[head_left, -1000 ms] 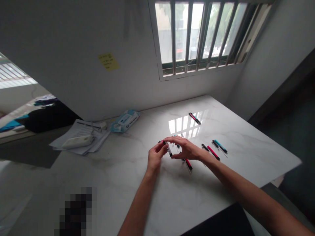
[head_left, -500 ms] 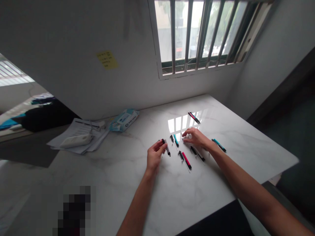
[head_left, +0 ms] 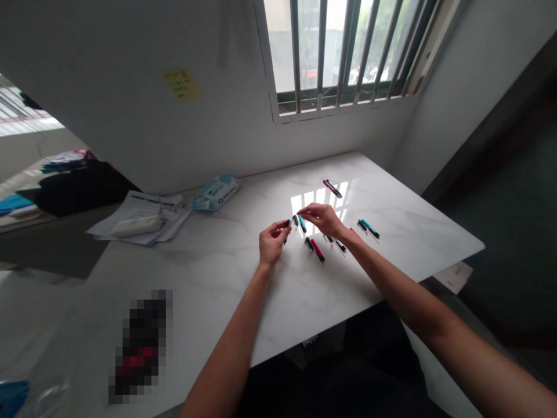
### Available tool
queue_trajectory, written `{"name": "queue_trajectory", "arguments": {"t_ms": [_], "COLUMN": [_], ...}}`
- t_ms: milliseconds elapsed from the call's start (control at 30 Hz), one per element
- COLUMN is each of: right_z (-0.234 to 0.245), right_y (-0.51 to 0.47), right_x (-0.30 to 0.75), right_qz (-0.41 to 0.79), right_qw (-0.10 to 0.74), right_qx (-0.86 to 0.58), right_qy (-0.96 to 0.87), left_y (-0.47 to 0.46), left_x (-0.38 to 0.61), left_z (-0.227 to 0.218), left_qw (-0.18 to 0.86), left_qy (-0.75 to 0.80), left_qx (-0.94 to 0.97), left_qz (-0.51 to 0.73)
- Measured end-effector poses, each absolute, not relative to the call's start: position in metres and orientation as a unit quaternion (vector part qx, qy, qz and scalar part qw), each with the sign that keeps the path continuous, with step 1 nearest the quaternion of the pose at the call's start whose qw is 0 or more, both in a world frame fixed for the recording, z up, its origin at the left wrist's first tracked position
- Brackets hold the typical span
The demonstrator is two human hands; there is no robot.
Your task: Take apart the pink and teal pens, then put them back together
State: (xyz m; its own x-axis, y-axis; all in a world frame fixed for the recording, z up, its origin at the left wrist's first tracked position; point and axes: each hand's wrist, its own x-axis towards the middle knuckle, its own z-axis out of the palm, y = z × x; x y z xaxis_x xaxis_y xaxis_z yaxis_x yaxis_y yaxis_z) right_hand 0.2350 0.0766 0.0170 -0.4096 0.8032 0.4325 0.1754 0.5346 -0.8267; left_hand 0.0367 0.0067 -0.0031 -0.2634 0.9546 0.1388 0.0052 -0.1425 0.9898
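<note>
My left hand (head_left: pixel 272 248) is closed on a dark pen (head_left: pixel 286 224), holding it tilted just above the table. To its right, my right hand (head_left: pixel 325 218) hovers with thumb and fingers pinched together; anything between the fingertips is too small to make out. Just below those fingertips lie a teal pen barrel (head_left: pixel 302 224) and a small black pen part (head_left: pixel 295 220). Nearer to me lies a red pen barrel (head_left: pixel 317 249) with a black part (head_left: pixel 308 243) and a thin refill beside it. A black pen (head_left: pixel 339 246) in pieces is partly hidden by my right wrist.
Another teal pen (head_left: pixel 371 227) in parts lies right of my right forearm. Several pens (head_left: pixel 333 188) lie together at the back. A wipes pack (head_left: pixel 217 193) and papers (head_left: pixel 130 209) sit at the left by the wall. The marble-patterned table (head_left: pixel 209 302) has a pixelated dark object (head_left: pixel 141 342) at front left.
My right hand has moved left, close to my left hand. The pen in my left hand has turned and shows less of its length. The whole view has shifted somewhat.
</note>
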Motion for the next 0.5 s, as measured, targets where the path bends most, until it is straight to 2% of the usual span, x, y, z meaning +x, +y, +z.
{"name": "queue_trajectory", "arguments": {"t_ms": [200,500], "right_z": [0.015,0.016], "right_y": [0.043,0.039], "right_x": [0.229,0.234], "right_qz": [0.406,0.321], "right_qw": [0.449,0.484], "right_qx": [-0.338,-0.373], "right_qy": [-0.721,-0.724], "left_y": [0.008,0.003], "left_x": [0.038,0.048], "left_z": [-0.008,-0.007], "left_qw": [0.364,0.397], "left_qy": [0.502,0.453], "left_qx": [0.519,0.549], "left_qz": [0.589,0.58]}}
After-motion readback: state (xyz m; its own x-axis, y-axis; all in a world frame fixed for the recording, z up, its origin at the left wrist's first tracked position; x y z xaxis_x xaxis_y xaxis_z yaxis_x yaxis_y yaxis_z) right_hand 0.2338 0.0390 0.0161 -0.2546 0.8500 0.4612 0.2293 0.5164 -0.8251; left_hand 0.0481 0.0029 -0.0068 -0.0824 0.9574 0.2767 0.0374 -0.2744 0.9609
